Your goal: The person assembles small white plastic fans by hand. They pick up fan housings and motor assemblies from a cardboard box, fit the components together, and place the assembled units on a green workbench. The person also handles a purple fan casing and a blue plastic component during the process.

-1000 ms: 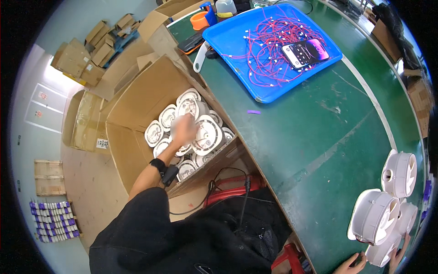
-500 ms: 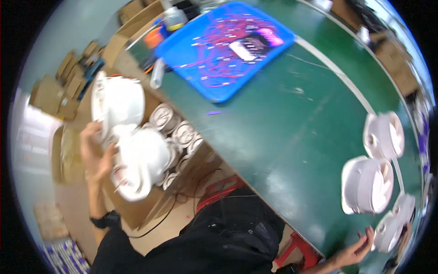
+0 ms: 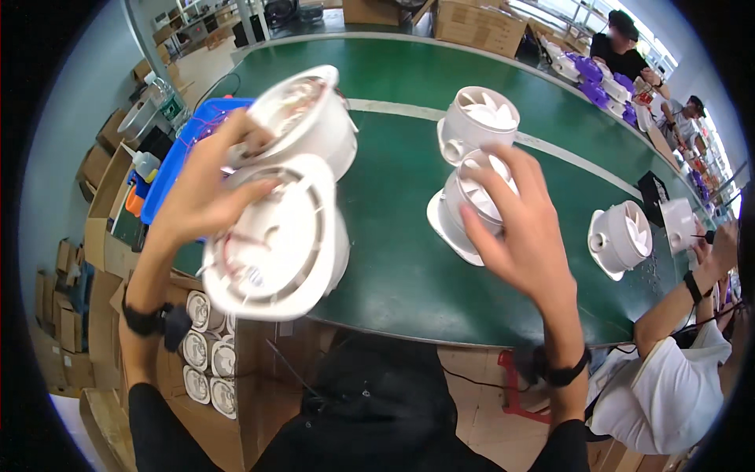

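Observation:
My left hand (image 3: 206, 185) is closed on two white round plastic housings above the table's left part. The upper housing (image 3: 334, 130) is tilted, with wires visible inside. The lower housing (image 3: 275, 236) turns its hollow side with red wires toward me; both are slightly blurred. My right hand (image 3: 523, 224) has its thumb and fingers around a white fan housing (image 3: 450, 212) on the table, and covers part of it. Just behind that stands another white fan housing (image 3: 480, 122) with its blades up. A further fan housing (image 3: 621, 240) stands to the right.
The green table (image 3: 393, 291) curves around me. At left are a blue tray (image 3: 169, 169) of wires and a carton (image 3: 244, 370) of several white housings. On the right, a co-worker's arm (image 3: 668, 315) reaches in near a housing (image 3: 678, 224). A red stool (image 3: 515, 393) stands below.
The view has turned to the right and levelled. My left hand has lifted the two housings from over the carton to above the table. My right hand is now at a fan housing.

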A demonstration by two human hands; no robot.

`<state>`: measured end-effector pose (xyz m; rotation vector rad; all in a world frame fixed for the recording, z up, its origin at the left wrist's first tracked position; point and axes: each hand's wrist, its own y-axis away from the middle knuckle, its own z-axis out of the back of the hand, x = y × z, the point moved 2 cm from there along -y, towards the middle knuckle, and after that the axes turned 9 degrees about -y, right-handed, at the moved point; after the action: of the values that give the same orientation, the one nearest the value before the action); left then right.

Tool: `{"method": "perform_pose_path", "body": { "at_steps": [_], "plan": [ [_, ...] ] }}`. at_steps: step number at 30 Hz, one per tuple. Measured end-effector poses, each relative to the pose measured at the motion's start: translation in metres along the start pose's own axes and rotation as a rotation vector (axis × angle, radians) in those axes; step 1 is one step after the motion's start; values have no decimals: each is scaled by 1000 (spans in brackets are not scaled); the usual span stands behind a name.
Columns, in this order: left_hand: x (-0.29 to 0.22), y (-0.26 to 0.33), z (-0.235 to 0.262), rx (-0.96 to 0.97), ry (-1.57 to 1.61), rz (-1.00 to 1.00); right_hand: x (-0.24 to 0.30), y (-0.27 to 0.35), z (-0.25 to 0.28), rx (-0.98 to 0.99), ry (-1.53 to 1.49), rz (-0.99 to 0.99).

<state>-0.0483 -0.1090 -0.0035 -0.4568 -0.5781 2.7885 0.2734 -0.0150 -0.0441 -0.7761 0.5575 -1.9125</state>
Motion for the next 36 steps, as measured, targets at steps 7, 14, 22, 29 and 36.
{"method": "perform_pose_path", "body": {
  "at_steps": [7, 14, 22, 29, 36],
  "plan": [
    [20, -71, -68, 157, -80, -33, -68, -58, -69, 399, 393, -75],
    [32, -68, -94, 75, 173, -19, -105, -50, -63, 650, 297, -238],
    [3, -90, -121, -35, 123, -81, -165, -4, 16, 571, 228, -146],
    [-41, -99, -143, -459, 150, -291, -78, -10, 18, 180, 114, -55],
    [-71, -17, -125, -274, -39, -615, -27, 38, 8, 323, -385, -331]
  ]
}}
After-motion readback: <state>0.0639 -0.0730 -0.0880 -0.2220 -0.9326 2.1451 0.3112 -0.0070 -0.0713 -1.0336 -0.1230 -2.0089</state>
